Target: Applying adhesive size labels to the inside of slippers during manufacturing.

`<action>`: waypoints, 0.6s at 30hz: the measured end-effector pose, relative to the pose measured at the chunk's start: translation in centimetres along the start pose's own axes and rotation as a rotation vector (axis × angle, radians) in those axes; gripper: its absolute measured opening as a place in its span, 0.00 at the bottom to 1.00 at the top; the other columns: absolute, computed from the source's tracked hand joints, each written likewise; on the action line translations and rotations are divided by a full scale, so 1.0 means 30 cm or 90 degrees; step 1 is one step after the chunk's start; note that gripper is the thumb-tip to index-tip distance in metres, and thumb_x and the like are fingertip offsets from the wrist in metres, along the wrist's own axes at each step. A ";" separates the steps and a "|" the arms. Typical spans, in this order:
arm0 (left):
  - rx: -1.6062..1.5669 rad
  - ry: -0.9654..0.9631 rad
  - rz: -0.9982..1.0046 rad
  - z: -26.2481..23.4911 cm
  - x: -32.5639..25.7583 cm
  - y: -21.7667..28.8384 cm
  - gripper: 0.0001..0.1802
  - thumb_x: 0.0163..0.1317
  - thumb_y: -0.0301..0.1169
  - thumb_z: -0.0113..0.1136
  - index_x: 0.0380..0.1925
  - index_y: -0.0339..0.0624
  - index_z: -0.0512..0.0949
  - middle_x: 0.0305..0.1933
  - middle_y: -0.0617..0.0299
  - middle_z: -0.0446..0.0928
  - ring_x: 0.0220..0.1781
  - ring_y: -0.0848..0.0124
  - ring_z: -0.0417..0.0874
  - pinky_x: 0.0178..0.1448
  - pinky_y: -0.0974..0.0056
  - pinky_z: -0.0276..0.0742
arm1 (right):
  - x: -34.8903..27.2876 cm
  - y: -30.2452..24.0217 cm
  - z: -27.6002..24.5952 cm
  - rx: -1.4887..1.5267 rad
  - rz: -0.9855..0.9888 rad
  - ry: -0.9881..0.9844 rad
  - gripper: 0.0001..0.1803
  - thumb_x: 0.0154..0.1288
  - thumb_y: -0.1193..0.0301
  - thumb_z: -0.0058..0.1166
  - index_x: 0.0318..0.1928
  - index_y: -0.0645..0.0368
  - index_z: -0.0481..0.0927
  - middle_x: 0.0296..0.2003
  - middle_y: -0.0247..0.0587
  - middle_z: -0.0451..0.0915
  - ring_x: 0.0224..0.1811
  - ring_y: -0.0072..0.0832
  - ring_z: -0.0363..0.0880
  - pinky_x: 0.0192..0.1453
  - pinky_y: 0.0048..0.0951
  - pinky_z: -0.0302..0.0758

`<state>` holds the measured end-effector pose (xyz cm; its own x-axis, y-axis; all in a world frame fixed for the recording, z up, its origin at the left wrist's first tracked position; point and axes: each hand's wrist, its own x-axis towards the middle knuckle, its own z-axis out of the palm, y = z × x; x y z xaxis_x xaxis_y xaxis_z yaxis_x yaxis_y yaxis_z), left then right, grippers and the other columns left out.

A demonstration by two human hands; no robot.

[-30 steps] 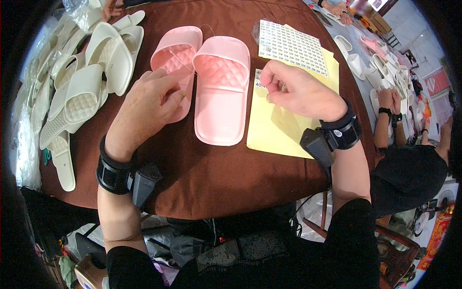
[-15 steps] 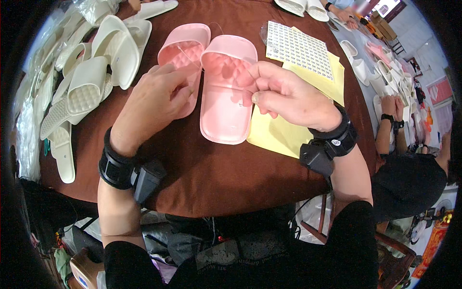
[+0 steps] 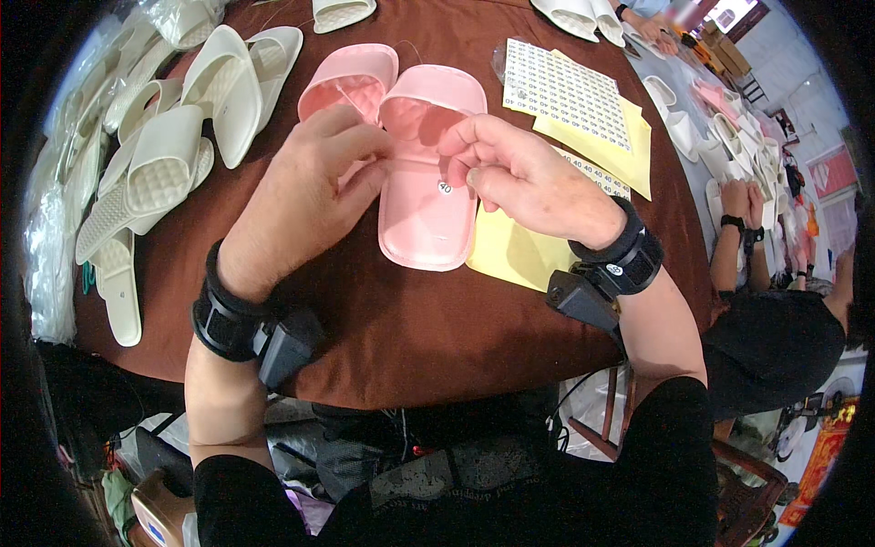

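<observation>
Two pink slippers lie side by side on the table: the right slipper (image 3: 428, 232) shows its insole, while the left slipper (image 3: 349, 68) is mostly covered by my left hand (image 3: 305, 182). That hand is curled, thumb and forefinger nearly meeting beside the right slipper's strap; what they grip, if anything, is hidden. My right hand (image 3: 538, 182) pinches over the insole, with a small round white sticker (image 3: 445, 188) at its fingertips. A thin clear strand shows at the left slipper's strap. Beneath my right hand lies a sheet of round stickers (image 3: 597, 173) on yellow backing paper (image 3: 519, 251).
Another sticker sheet (image 3: 565, 96) lies at the far right over yellow paper. White slippers (image 3: 164, 159) and clear plastic bags (image 3: 55, 228) crowd the left edge. More white slippers (image 3: 344, 13) are at the back. Another person's hands (image 3: 743, 199) rest at a side table on the right.
The round sticker now faces up at my right fingertips. My left hand has moved right, toward the right slipper. A far white slipper has shifted, and another has come into view at the back.
</observation>
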<state>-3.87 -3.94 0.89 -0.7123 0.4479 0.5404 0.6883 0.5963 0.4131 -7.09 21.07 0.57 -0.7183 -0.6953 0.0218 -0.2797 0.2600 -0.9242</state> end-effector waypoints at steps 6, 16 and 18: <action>-0.007 -0.049 0.045 0.026 -0.011 0.014 0.11 0.55 0.23 0.63 0.39 0.42 0.82 0.38 0.55 0.76 0.42 0.54 0.78 0.49 0.55 0.75 | 0.005 0.006 0.010 -0.003 -0.015 0.001 0.21 0.63 0.84 0.39 0.56 0.61 0.70 0.41 0.33 0.77 0.38 0.15 0.72 0.39 0.19 0.71; 0.028 -0.106 0.045 0.062 -0.024 0.027 0.15 0.52 0.24 0.63 0.42 0.44 0.84 0.41 0.54 0.73 0.47 0.55 0.76 0.55 0.56 0.73 | 0.003 0.025 0.027 -0.034 -0.057 0.028 0.21 0.63 0.87 0.39 0.56 0.63 0.70 0.43 0.35 0.77 0.45 0.19 0.76 0.47 0.22 0.74; 0.034 -0.111 0.050 0.060 -0.026 0.026 0.15 0.52 0.25 0.63 0.43 0.44 0.84 0.41 0.54 0.73 0.47 0.55 0.76 0.55 0.56 0.73 | 0.006 0.030 0.028 -0.032 -0.049 0.029 0.21 0.63 0.87 0.40 0.56 0.63 0.70 0.43 0.35 0.77 0.47 0.20 0.76 0.50 0.23 0.74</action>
<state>-3.02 -2.60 -0.52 -0.6730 0.6006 0.4316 0.7377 0.5871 0.3333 -6.94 20.63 -0.59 -0.7212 -0.6839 0.1099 -0.3654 0.2409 -0.8991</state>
